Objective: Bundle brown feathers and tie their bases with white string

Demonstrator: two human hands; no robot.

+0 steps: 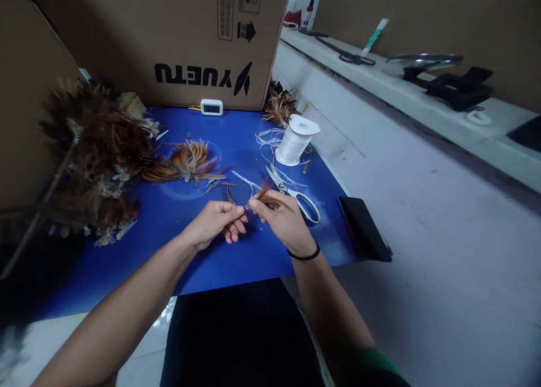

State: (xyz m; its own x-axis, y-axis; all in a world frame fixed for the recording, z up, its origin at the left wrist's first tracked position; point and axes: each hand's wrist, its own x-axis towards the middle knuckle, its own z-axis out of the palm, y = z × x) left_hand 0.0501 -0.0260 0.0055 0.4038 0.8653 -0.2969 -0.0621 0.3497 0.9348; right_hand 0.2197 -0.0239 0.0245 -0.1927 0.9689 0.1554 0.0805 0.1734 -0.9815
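My right hand [281, 218], with a black band at the wrist, pinches a few brown feathers [276, 201] whose tips point up and to the right. Close beside it, thumb against forefinger, my left hand [220, 221] is closed at the lower ends of the feathers; whether it grips the quills or something else is too small to tell. White-handled scissors [310, 207] lie just beyond my right hand, partly covered by it. A thin white ribbon [243, 177] runs on the table behind my fingers. Loose feathers [190, 161] lie in a pile past my left hand.
A white spool [293, 142] stands at the back right of the blue table [236, 257]. Large feather bunches [101, 145] fill the left side. A small digital display [211, 107] sits before a cardboard box [181, 32]. A phone [364, 228] lies at the right edge.
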